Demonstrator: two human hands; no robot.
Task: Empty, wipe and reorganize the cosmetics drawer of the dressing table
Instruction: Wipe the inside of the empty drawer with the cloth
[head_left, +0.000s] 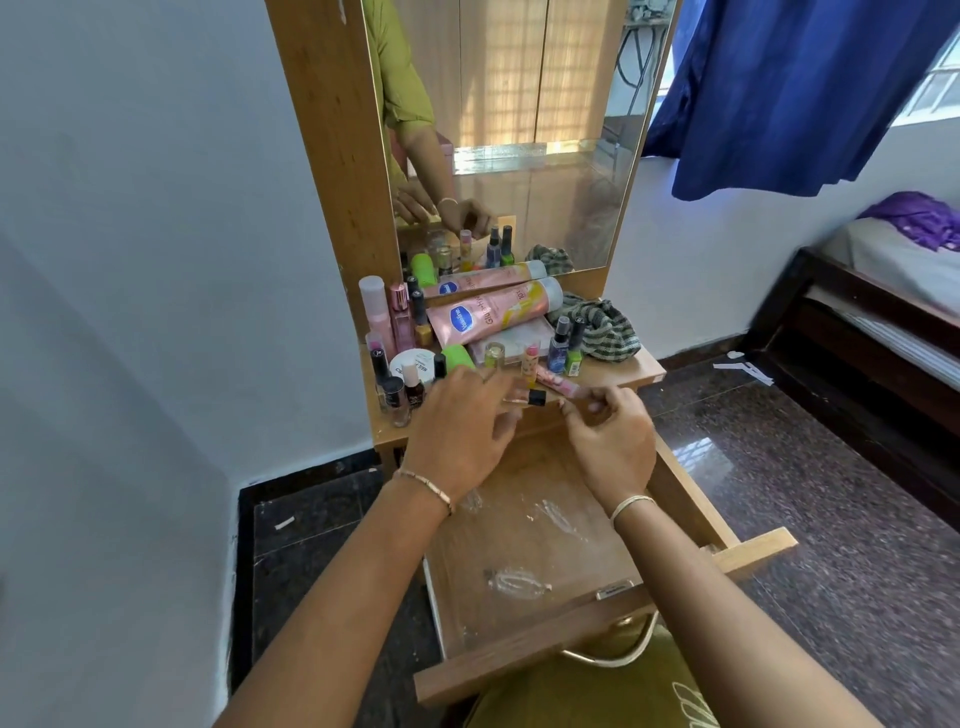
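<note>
The wooden drawer (691, 499) is pulled out towards me, with a clear plastic liner (524, 551) on its bottom and no cosmetics in it. On the dressing table top (623, 371) stand several nail polish bottles (402, 395), a pink lotion tube (493, 314), a green container (460, 356) and a striped cloth (605, 327). My left hand (457, 431) hovers at the table's front edge, holding a small clear bottle with a black cap (527, 397). My right hand (610, 441) pinches the end of a slim pink tube (558, 384).
A tall mirror (519, 130) rises behind the table top. A white wall is on the left, a blue curtain (789, 88) and a bed (883, 291) on the right. Dark polished floor surrounds the table.
</note>
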